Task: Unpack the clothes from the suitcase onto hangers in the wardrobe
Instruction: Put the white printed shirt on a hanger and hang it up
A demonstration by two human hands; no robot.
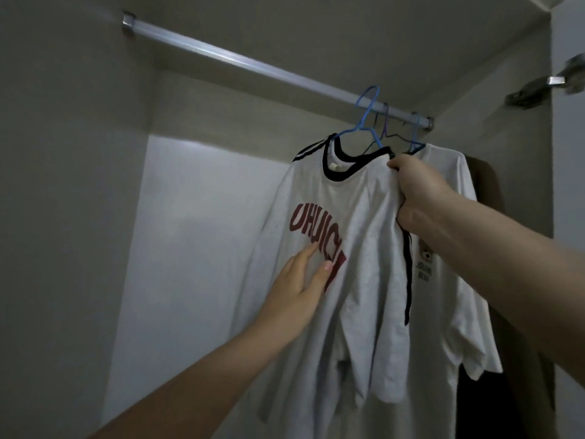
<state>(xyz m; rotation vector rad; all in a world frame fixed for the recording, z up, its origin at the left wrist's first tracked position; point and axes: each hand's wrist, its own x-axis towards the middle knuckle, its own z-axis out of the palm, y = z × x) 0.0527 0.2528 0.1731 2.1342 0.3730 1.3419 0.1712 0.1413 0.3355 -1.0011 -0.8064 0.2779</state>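
A white T-shirt (357,236) with a black collar and dark red lettering hangs on a blue hanger (367,122) hooked over the wardrobe rail (228,57). My right hand (418,191) grips the shirt's right shoulder, just beside the collar. My left hand (300,283) lies with straight fingers against the shirt's front, over the red lettering. Behind it hangs a second white T-shirt (456,280) with a small printed emblem, on another hanger (414,137).
A dark brown garment (493,198) hangs at the far right, next to the wardrobe's side wall. The rail's left stretch is bare up to its bracket (128,23). A door hinge (538,87) sticks out at the upper right. The suitcase is out of view.
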